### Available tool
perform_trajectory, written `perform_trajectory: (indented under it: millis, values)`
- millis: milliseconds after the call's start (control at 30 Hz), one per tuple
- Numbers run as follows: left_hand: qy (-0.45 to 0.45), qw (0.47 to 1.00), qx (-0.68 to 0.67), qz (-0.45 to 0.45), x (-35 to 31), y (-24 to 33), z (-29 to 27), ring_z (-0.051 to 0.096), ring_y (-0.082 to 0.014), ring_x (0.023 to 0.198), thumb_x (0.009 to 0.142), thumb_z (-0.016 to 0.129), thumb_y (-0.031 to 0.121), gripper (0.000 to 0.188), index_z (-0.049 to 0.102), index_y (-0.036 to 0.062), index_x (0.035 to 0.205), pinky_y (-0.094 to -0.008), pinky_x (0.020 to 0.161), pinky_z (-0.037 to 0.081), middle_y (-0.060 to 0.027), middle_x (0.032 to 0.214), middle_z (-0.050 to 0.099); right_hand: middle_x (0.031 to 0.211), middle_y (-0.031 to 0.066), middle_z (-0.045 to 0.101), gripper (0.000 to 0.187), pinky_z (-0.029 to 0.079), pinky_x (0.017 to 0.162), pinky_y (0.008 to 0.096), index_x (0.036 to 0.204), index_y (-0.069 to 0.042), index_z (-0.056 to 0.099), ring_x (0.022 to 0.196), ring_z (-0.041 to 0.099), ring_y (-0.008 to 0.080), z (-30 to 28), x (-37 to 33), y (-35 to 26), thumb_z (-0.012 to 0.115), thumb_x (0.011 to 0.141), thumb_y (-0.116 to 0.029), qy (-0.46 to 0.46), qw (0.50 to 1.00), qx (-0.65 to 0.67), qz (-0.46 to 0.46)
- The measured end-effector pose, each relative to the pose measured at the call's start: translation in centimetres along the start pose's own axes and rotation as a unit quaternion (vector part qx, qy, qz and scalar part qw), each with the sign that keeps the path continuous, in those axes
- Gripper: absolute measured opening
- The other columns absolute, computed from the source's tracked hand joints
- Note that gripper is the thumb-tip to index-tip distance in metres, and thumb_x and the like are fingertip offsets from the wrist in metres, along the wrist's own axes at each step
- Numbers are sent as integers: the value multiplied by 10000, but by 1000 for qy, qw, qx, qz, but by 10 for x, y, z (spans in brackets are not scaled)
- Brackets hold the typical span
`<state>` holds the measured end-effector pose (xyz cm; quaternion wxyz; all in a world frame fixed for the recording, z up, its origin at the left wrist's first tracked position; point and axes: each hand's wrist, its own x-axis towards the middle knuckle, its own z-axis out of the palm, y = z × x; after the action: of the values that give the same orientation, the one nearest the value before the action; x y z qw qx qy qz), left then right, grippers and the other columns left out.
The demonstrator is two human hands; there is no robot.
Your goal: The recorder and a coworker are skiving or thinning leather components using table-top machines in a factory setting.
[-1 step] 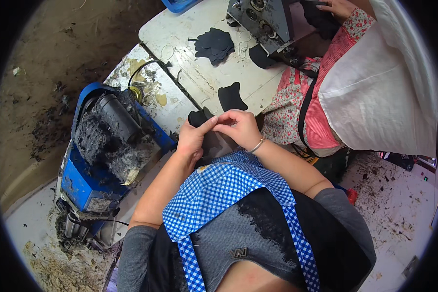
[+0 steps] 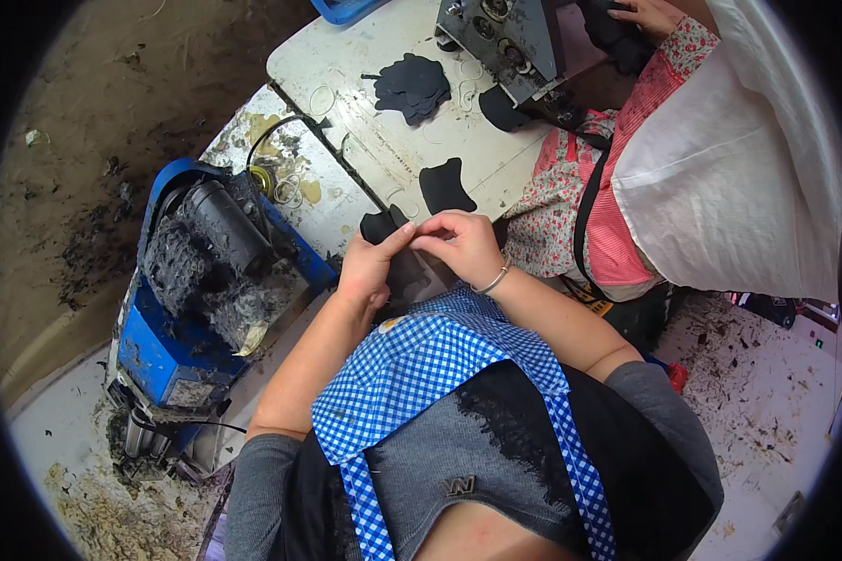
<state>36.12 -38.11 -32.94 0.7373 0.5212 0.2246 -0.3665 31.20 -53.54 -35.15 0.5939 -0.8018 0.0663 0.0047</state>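
Observation:
My left hand [image 2: 369, 266] holds a black flat piece of material [image 2: 377, 225], with its thumb lying over the edge. Beside it, my right hand [image 2: 465, 245] is closed in a pinch, its fingertips meeting the tip of my left thumb. Whatever those right fingertips hold is too small or hidden to make out. Just beyond my hands, a similar black piece with curved edges [image 2: 446, 186] lies flat on the white table [image 2: 365, 117]. Farther back is a loose pile of black cut pieces [image 2: 412, 89].
On my left stands a blue machine [image 2: 180, 351] covered in grey lint, with a black cylinder [image 2: 229, 224]. A metal machine [image 2: 510, 42] sits at the back, where a co-worker's hand [image 2: 647, 17] rests on black material. A blue container [image 2: 344, 9] is at the far edge.

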Motion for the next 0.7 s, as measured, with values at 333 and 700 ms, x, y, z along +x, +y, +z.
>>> perform_trajectory:
  millis: [333,700]
  values:
    - [-20,997,47,58,4,-3,-4,607,-140,697,758,691,16,229,544,3,933,-263,596,498,-68,830,617,745,118,642,108,500,613,303,827,-33,675,685,640,246,-3,3,-12,652,772,-123,80,986,-83,-118]
    - [96,936,264,210,-5,-8,3,545,-88,658,725,707,56,271,533,-5,923,-235,579,449,-47,774,597,691,93,627,44,484,557,353,698,-57,632,611,606,271,1,9,-17,645,695,-99,55,942,-243,-224]
